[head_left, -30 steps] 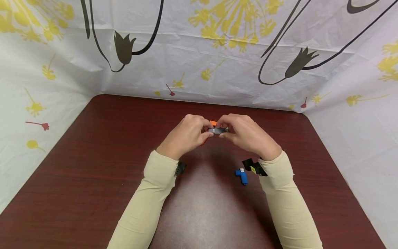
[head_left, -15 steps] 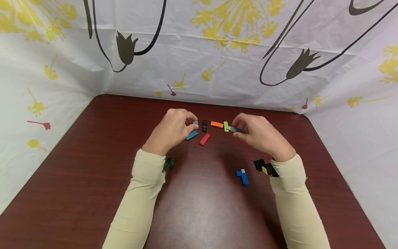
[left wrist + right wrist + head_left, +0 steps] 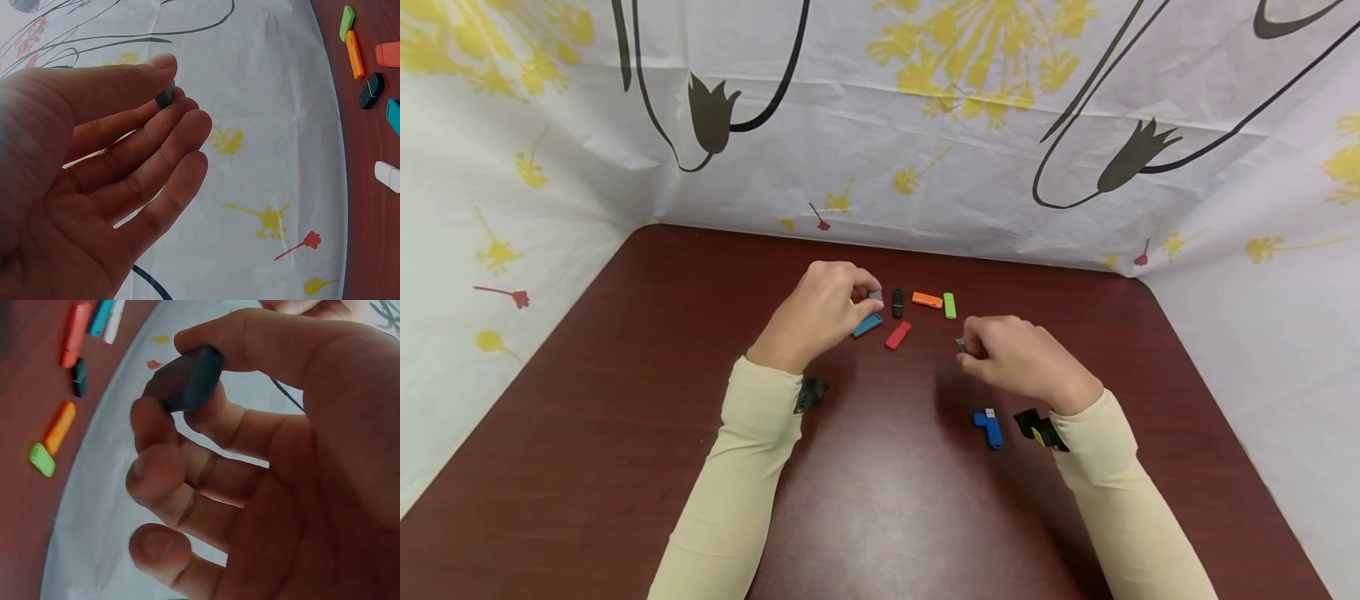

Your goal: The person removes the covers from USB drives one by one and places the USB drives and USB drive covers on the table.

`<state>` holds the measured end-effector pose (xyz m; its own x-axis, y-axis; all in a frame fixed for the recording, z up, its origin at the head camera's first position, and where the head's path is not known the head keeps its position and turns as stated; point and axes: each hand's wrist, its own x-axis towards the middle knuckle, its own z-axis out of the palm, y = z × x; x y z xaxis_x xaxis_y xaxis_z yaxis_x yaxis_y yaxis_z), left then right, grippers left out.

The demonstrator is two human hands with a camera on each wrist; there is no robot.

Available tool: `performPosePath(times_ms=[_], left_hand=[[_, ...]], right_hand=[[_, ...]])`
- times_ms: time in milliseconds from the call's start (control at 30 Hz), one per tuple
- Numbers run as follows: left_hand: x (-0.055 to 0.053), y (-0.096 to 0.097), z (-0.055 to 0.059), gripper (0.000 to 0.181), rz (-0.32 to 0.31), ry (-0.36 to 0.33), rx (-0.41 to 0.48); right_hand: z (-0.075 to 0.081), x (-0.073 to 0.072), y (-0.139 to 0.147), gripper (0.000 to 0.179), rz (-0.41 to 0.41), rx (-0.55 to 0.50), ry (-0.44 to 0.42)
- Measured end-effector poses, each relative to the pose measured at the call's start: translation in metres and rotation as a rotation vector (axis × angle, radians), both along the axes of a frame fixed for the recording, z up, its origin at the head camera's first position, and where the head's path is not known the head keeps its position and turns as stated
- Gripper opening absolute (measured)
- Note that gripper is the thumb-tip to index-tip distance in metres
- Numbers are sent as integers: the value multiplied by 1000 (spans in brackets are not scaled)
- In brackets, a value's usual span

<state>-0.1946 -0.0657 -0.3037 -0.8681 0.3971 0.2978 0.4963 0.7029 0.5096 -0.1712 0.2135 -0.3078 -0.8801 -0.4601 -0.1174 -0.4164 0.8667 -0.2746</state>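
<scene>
My left hand pinches a small grey cap between thumb and index finger, above the table's far middle. To the right, my right hand grips a dark grey USB flash drive, its metal plug poking out from the fingertips in the head view. Nearer the body lies a blue USB flash drive with its plug bare and a blue cap against its side.
Beyond and between the hands lie several capped drives: teal, black, red, orange and lime green. A white one shows in the left wrist view. A patterned white cloth borders the dark red table.
Both hands were together on the grey flash drive. They have parted, the cap coming away in the left hand. Since then the right hand has moved nearer the body with the drive.
</scene>
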Motion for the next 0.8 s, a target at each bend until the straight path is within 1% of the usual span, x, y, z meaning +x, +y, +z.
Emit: performPosePath(times_ms=[200,400,600,800], left_hand=[[0,1,-1,20,-4,-11,-5],[1,1,-2,19,-1,-10,-7],[1,1,-2,19,-4,-3,-12],[0,2,-2,19,-1,-4,-1]], right_hand=[[-20,5,-4,41,81,17,-92],[-36,7,-11,53,107,15,-198],[-48,8,-19,61,96,53,-272],[-54,10,-25,62,60,100,-298]])
